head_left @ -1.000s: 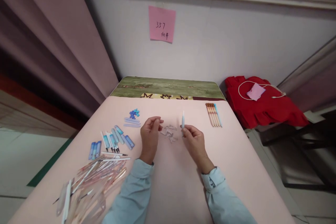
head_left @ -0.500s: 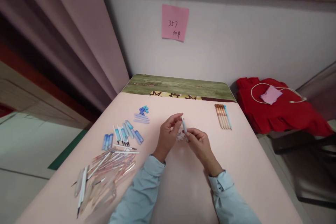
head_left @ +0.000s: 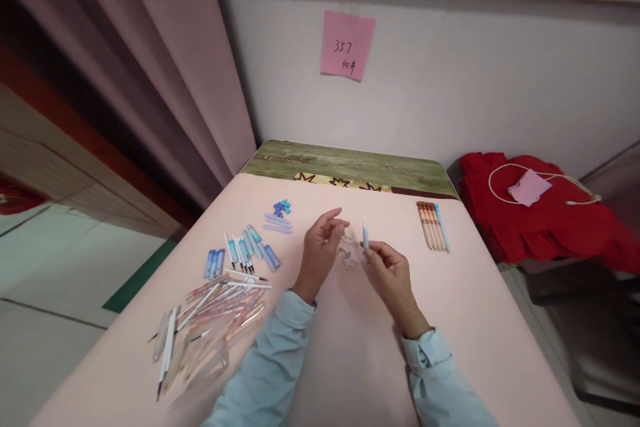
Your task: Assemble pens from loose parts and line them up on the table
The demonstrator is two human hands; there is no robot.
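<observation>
My right hand (head_left: 389,270) is closed round a pale blue pen barrel (head_left: 365,235), which stands nearly upright above the pink table (head_left: 470,307). My left hand (head_left: 320,248) is level with it on the left, thumb and fingertips pinched; what they hold is too small to make out. A small heap of clear plastic bits (head_left: 349,252) lies on the table between the two hands.
Blue pen parts (head_left: 247,250) and blue caps (head_left: 281,208) lie left of my hands. A pile of thin refills and clear sleeves (head_left: 207,327) sits at the near left. Finished pens (head_left: 433,225) lie in a row at the far right. A red cloth (head_left: 540,220) lies beside the table.
My hands met half a second ago, then drew apart again. The pen barrel stands more upright now. The camera has swung to the left.
</observation>
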